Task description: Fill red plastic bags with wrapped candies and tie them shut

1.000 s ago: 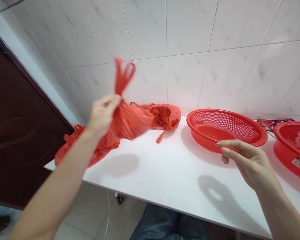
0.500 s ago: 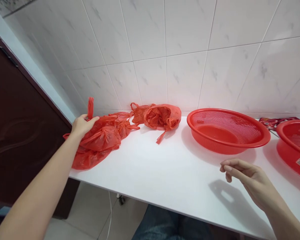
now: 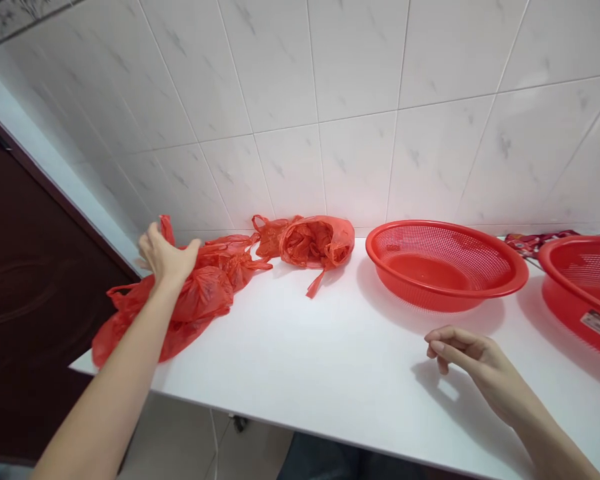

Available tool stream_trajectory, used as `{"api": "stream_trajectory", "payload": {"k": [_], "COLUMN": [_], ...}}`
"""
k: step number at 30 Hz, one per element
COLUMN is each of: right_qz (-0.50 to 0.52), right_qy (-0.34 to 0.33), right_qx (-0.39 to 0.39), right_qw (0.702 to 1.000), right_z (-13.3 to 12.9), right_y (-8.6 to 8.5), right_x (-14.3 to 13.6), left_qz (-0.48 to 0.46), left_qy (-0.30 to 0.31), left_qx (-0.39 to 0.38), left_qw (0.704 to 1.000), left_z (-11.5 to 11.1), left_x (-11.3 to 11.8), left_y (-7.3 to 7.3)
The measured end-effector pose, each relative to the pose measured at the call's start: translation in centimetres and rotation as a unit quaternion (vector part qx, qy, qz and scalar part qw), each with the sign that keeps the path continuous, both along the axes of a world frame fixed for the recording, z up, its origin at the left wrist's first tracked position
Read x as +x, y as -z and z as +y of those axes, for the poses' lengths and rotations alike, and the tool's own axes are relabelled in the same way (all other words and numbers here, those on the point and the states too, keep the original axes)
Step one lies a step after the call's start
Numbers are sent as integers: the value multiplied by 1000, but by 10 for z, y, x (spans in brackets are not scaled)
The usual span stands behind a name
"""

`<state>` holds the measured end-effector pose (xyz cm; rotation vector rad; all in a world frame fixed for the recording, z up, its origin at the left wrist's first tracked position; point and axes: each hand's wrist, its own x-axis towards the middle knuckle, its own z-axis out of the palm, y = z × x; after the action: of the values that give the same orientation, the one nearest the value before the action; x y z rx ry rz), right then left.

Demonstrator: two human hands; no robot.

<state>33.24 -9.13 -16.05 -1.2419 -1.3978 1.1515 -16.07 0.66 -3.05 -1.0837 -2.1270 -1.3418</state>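
The left hand (image 3: 167,260) spreads, apparently released, over bunched red bags (image 3: 207,293) on the counter's (image 3: 290,353) left end; they look soft, thin and slippery, likely best gripped by their gathered necks. The right hand (image 3: 485,367), empty and loosely curled, hovers near the colander (image 3: 445,293).

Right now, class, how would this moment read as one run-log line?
left hand: open, at red bag pile | right hand: empty, above white table | centre-back: red bag bundle | right side: two red baskets
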Motion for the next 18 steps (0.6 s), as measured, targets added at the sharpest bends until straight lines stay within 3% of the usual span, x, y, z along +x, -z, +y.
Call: {"api": "stream_trajectory", "payload": {"k": [2, 3, 5, 7, 9, 12, 15, 18], "right_qz": [-1, -1, -5, -6, -3, 1, 3, 3], "right_qy": [-5, -9, -16, -22, -16, -4, 8, 20], "right_qx": [-4, -7, -12, -19, -24, -29, -26, -17], "right_qw": [1000, 1000, 1000, 1000, 1000, 1000, 1000, 1000], "right_z": [0, 0, -1, -2, -3, -4, -5, -5], "right_y": [1, 2, 4, 5, 7, 8, 8, 10], "right_x": [-1, -2, -5, -7, -10, -14, -20, -26], "left_qz": [54, 75, 95, 138, 152, 152, 129, 95], "left_qy": [99, 177, 304, 359, 367, 333, 280, 245], "left_qx": [49, 29, -74, -204, -254, -279, -293, -302], "left_qw": [992, 981, 945, 900, 882, 888, 905, 916], "left_z": [9, 16, 33, 54, 75, 103, 121, 131], "left_x": [28, 43, 74, 103, 128, 154, 164, 163], "left_y": [-5, -5, 3, 19, 37, 57, 63, 59]}}
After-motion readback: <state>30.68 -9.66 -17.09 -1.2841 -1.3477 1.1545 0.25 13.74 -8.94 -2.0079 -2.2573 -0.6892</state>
